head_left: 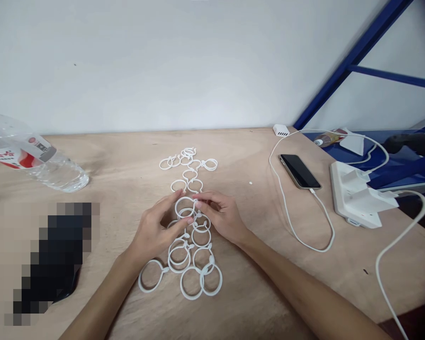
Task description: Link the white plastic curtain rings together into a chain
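Note:
Between my hands is a white plastic curtain ring (184, 198) with a small tab on its side, held just over other rings. My left hand (154, 231) has its forefinger and thumb closed on the ring's left side. Pinched at the tab on the right are the fingers of my right hand (222, 215); they partly hide it. Several similar white rings (200, 245) lie below and nearer to me, some overlapping. Farther off, more rings (190, 174) trail across the wooden table (255, 288) toward the wall.
On the left a clear plastic bottle (62, 172) leans, and a dark, pixelated object (60, 255) lies nearer. To the right are a phone (299, 171) on a white cable (286, 215) and a white power strip (354, 203). A blue metal frame (340, 75) stands beyond the table's right edge.

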Available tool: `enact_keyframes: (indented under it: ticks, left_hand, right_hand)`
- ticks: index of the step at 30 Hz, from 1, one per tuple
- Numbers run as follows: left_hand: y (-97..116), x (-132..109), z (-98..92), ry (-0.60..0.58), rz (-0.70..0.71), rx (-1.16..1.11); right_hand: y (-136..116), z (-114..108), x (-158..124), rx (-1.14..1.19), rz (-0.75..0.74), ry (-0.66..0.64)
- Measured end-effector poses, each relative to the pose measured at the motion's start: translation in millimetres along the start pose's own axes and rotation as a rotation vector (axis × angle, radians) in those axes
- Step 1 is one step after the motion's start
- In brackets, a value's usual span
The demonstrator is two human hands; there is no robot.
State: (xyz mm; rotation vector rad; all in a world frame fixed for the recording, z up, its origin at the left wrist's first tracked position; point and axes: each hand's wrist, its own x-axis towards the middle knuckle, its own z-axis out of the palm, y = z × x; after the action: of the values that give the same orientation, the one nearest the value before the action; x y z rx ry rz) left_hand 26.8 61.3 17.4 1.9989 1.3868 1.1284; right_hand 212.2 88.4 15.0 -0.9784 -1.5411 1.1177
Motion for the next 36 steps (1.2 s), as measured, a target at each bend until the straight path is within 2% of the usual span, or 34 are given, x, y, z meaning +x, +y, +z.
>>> enact_keyframes:
  ticks: [15, 32, 34, 36]
  left_hand:
    - [-0.8, -1.8, -0.8, -0.028, 0.023, 0.037]
    - [4.5, 1.9, -4.0, -0.041, 0.071, 0.039]
    - [3.6, 4.1, -6.1, -0.018, 0.058, 0.07]
    - [0.9, 6.0, -7.2, 0.069, -0.042, 0.143]
  right_hand:
    - [-6.2, -2.5, 2.7, 0.127, 0.076, -0.054]
    - [-7.4, -3.7, 1.3, 0.035, 0.073, -0.055]
    - [-7.0, -3.3, 1.0, 0.007, 0.045, -0.063]
    - [-7.1, -3.0, 0.6, -0.012, 0.007, -0.079]
